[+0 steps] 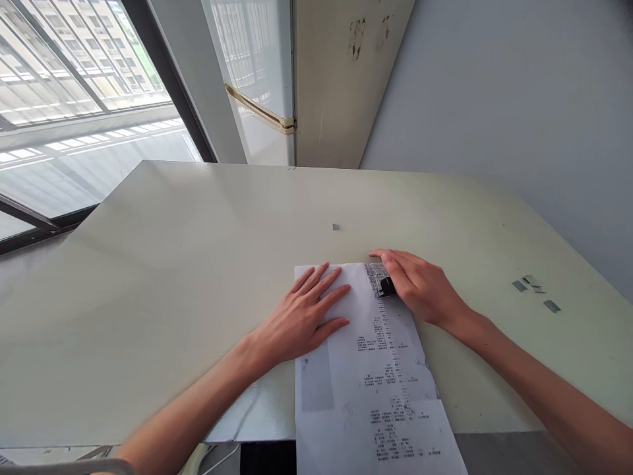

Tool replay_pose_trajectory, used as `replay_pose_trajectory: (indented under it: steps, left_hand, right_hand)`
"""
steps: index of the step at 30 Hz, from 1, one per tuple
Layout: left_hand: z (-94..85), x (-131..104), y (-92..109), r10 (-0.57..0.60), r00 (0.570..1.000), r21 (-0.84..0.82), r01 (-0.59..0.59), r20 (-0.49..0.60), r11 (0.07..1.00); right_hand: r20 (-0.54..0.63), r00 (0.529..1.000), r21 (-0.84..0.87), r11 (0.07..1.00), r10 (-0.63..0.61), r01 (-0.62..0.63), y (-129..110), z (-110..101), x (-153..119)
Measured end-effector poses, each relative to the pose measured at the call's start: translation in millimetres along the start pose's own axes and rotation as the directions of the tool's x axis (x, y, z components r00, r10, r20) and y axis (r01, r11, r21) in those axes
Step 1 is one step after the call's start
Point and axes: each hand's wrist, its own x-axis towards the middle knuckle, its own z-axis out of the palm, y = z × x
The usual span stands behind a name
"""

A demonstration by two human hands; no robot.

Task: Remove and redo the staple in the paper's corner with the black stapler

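Observation:
A long sheet of white printed paper (341, 389) lies on the table, its lower end hanging past the front edge. My left hand (309, 313) rests flat on its upper left part, fingers spread and holding nothing. At the upper right of the sheet, my right hand (413, 280) is closed around a small black roller stamp (387, 286), mostly hidden by the fingers and palm. Beside the stamp, the paper carries a dense dark printed pattern (374, 276). Columns of small printed text run down the sheet below it.
A pale table (173, 297) spreads beneath everything. Several small flat grey pieces (552, 306) lie at the right, and one grey piece (335, 227) sits beyond the paper. Behind the table stand a refrigerator (331, 86) and a wall (494, 92); a barred window (74, 66) is at the left.

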Motion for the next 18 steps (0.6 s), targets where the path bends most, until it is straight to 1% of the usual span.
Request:
replay_pose_trajectory:
  steps: [3,8,14,18]
  left_hand:
    - [-0.1,-0.6,-0.9,0.004,1.000,-0.006,-0.004,-0.005,1.000]
    - [-0.5,-0.8,-1.0,0.006,1.000,0.042,-0.007,0.008,0.999]
    - [-0.6,-0.5,0.3,0.002,1.000,0.048,-0.001,-0.008,0.999]
    - [-1.0,-0.1,1.1,0.001,1.000,0.063,-0.001,-0.002,0.998]
  right_hand:
    - [0.008,1.000,0.000,1.000,0.002,-0.002,0.2,0.0,1.0]
    - [0.006,1.000,-0.028,1.000,-0.002,0.003,-2.4,1.4,1.6]
    - [0.011,1.000,-0.060,0.998,-0.009,0.010,-5.2,2.4,1.4]
    - [-0.002,1.000,-0.076,0.997,-0.017,0.017,-6.3,3.3,1.8]
